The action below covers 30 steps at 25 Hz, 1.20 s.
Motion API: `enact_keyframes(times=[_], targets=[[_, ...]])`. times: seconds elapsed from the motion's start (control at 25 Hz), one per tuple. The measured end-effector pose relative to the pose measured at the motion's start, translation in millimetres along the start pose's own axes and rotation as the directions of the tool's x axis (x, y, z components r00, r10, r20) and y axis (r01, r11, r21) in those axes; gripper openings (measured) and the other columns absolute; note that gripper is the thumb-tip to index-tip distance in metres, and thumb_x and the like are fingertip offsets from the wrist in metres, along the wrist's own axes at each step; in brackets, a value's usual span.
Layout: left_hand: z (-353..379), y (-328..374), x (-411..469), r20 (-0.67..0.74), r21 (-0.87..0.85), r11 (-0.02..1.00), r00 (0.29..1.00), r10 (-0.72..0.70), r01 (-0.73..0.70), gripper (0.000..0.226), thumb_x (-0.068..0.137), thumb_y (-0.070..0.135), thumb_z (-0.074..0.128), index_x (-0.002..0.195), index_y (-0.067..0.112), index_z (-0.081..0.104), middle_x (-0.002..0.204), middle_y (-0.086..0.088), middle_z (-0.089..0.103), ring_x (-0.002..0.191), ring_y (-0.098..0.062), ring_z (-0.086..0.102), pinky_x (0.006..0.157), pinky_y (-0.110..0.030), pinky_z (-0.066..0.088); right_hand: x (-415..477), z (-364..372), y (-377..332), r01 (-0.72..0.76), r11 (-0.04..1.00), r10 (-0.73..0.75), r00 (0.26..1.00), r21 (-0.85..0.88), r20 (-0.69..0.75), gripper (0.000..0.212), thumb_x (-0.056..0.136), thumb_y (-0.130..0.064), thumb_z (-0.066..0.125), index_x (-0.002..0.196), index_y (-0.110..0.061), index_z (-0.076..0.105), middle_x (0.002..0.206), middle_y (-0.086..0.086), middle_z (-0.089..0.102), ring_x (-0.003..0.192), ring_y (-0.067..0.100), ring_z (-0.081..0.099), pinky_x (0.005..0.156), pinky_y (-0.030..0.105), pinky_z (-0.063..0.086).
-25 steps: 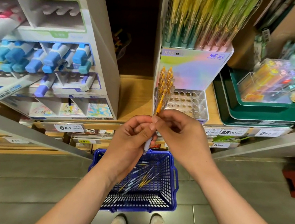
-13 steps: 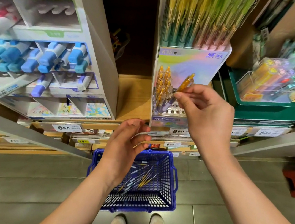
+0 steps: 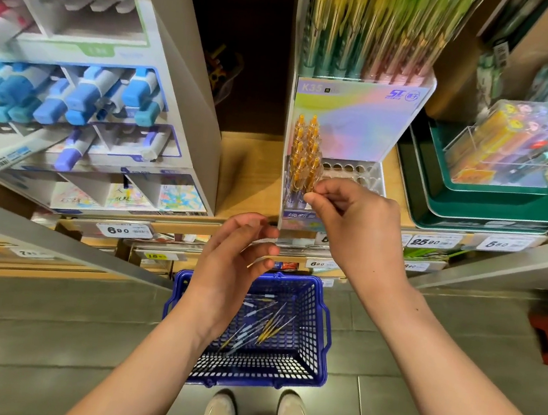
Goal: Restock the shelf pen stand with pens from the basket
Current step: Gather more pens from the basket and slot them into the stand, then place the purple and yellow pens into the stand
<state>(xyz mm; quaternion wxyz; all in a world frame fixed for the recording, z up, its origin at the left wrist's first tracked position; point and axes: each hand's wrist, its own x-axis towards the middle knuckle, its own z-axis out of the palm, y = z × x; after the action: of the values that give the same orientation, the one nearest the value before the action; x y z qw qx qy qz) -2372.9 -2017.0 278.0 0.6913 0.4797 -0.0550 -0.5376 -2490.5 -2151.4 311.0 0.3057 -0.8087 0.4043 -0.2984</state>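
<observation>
Head view: the person is standing over a blue basket (image 3: 313, 341) on the floor, facing the pen stand (image 3: 358, 128) on the shelf. The right hand (image 3: 355, 224) is pinching thumb and forefinger together at the near end of the orange-capped pens (image 3: 303, 157) in the stand's left column; whether a pen is clamped between the fingertips or the pinch is closing on nothing, I cannot tell. The left hand (image 3: 233, 271) is hovering below the shelf edge, fingers curled loosely apart, holding nothing visible.

The step in hand looks like seating a pen into a hole beside the filled column. The next move probably calls for letting go, then reaching down into the basket for another pen and aligning it upright over a free hole (image 3: 350, 168) to the right.

Counting: roughly eight orange caps are showing in the stand, in two close rows, though blur is making the count uncertain. About ten loose pens (image 3: 266, 327) are lying crossed in the basket, some yellow, some pale blue. Two hands, one basket, one stand.
</observation>
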Motion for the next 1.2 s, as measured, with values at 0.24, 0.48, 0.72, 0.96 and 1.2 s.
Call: enact_keyframes(times=[0.24,0.48,0.72,0.96,1.2], targets=[[0.5,-2.7,-12.0,-0.081,0.072,0.997,0.996,0.031,-0.025,0.018,0.102,0.025,0.049,0.101,0.012,0.062,0.085,-0.006,0.070,0.070,-0.018,0.064,0.067,-0.027,0.049,-33.9,-8.2,-4.5,-0.340,0.822,0.220,0.930,0.456,0.295,0.021,0.088,-0.041,0.070,0.105,-0.032,0.067,0.091,-0.011,0.073,0.084,0.006,0.069,0.074,0.027,0.054],[-39.1,-26.5,-38.4,-0.176,0.205,0.978,0.982,0.073,-0.035,0.021,0.107,0.026,0.045,0.101,0.015,0.061,0.081,-0.004,0.070,0.063,-0.015,0.063,0.061,-0.022,0.050,-85.3,25.7,11.8,-0.504,0.697,0.172,0.808,0.510,0.564,0.029,0.088,-0.044,0.063,0.114,-0.031,0.065,0.096,-0.009,0.072,0.080,0.011,0.067,0.068,0.026,0.050],[-112.2,-105.6,-55.2,-0.270,0.225,0.970,0.962,-0.028,0.092,0.021,0.109,0.020,0.042,0.104,0.015,0.062,0.080,-0.004,0.071,0.062,-0.015,0.061,0.060,-0.022,0.047,-144.6,65.9,76.5,-0.674,0.592,0.273,0.683,0.441,0.678,0.030,0.090,-0.039,0.061,0.118,-0.028,0.062,0.096,-0.006,0.075,0.078,0.008,0.067,0.067,0.022,0.050],[-218.0,-211.0,-16.0,-0.302,0.222,0.969,0.953,-0.038,0.109,0.019,0.107,0.017,0.044,0.105,0.017,0.063,0.079,-0.001,0.071,0.062,-0.014,0.062,0.060,-0.023,0.049,-204.9,158.8,178.0,-0.674,0.685,0.339,0.631,0.276,0.698,0.016,0.100,-0.023,0.059,0.115,-0.030,0.061,0.096,0.002,0.074,0.077,0.008,0.067,0.066,0.018,0.051],[-317.9,-315.1,52.1,-0.345,0.236,0.957,0.935,-0.081,0.170,0.020,0.108,0.021,0.042,0.105,0.016,0.061,0.078,0.000,0.071,0.059,-0.011,0.062,0.055,-0.020,0.050,-240.0,291.6,300.7,-0.487,0.874,0.324,0.579,-0.001,0.748,0.024,0.095,-0.021,0.067,0.118,-0.022,0.060,0.089,0.000,0.067,0.072,0.013,0.063,0.068,0.019,0.048]])
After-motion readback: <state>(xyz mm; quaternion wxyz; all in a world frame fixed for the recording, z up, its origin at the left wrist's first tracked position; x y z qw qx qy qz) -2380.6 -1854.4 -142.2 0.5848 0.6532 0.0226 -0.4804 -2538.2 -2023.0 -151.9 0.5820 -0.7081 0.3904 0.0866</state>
